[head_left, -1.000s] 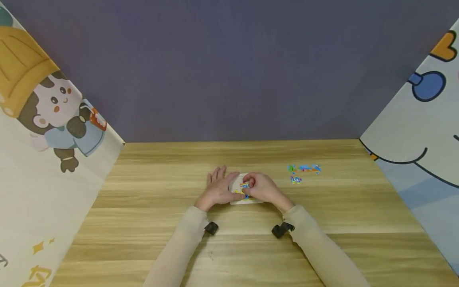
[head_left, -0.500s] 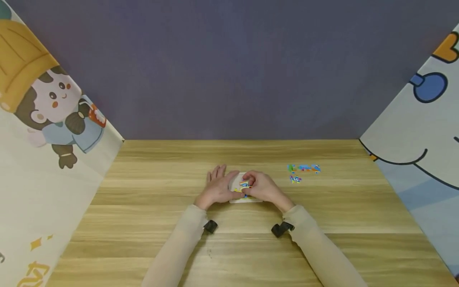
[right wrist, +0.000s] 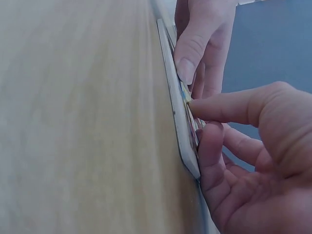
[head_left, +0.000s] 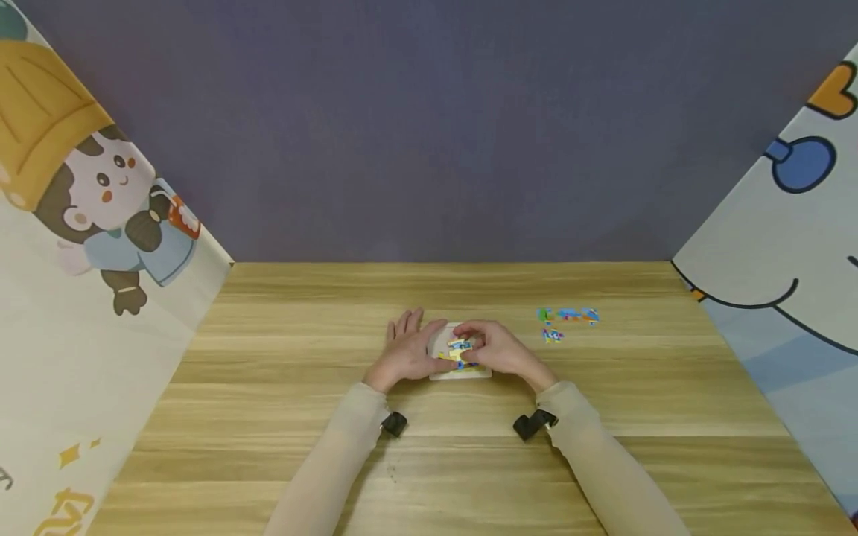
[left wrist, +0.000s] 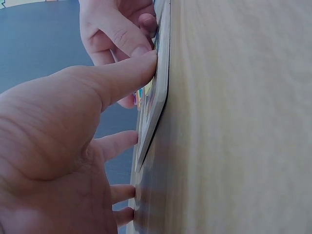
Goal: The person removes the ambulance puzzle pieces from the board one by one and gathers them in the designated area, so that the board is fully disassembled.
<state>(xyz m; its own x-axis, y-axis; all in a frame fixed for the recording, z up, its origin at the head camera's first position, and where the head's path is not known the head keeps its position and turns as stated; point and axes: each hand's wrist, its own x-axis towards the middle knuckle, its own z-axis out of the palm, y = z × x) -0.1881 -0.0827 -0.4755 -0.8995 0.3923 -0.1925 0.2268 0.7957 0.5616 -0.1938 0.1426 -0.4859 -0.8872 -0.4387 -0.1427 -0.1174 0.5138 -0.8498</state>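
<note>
A small white puzzle board point(head_left: 439, 376) lies flat on the table between both hands, with colourful jigsaw pieces in its lower part. My left hand point(head_left: 405, 357) steadies it from the left. In the left wrist view the straight left thumb point(left wrist: 129, 75) presses on the board's near part, while other fingertips rest at its side and on the table. My right hand point(head_left: 499, 350) pinches a yellow-and-blue puzzle piece point(head_left: 459, 345) low over the board. Fingers partly hide that piece. From the right wrist, the board's pale edge point(right wrist: 179, 122) shows beside the right thumb and fingers.
Right of the board lie loose puzzle pieces: a blue-and-orange group point(head_left: 570, 314), a green one point(head_left: 544, 316), and a purple-and-yellow one point(head_left: 553, 336) nearer. A dark wall point(head_left: 442, 149) rises behind the wooden table point(head_left: 268, 417), with printed panels on both sides.
My right hand has shifted slightly to the right, its fingers spreading a little. More of the yellow-and-blue puzzle piece shows now. The left hand and the board have stayed in place.
</note>
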